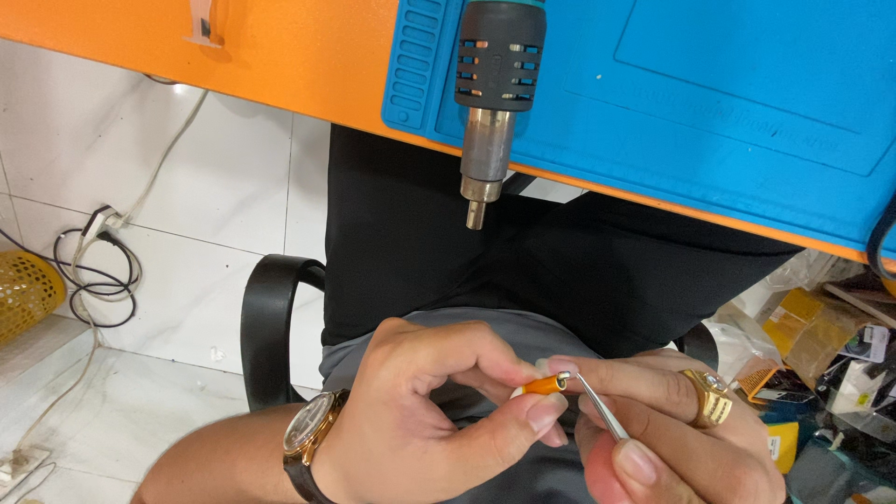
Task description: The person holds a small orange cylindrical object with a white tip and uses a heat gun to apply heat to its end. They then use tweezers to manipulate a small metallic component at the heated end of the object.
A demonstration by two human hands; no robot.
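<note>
My left hand (425,411) pinches a small orange cylindrical part (544,384) with a metal tip between thumb and forefinger, low in the view over my lap. My right hand (672,425), with a gold ring, grips thin metal tweezers (602,411) whose tip touches the metal end of the orange part. A gold wristwatch (308,431) with a dark strap sits on my left wrist.
A hot air gun (492,89) lies on a blue work mat (709,103) on an orange table (280,51), its nozzle jutting past the table edge above my lap. A black chair armrest (266,317), white tiled floor with cables (98,266), and cluttered packages (821,364) at right.
</note>
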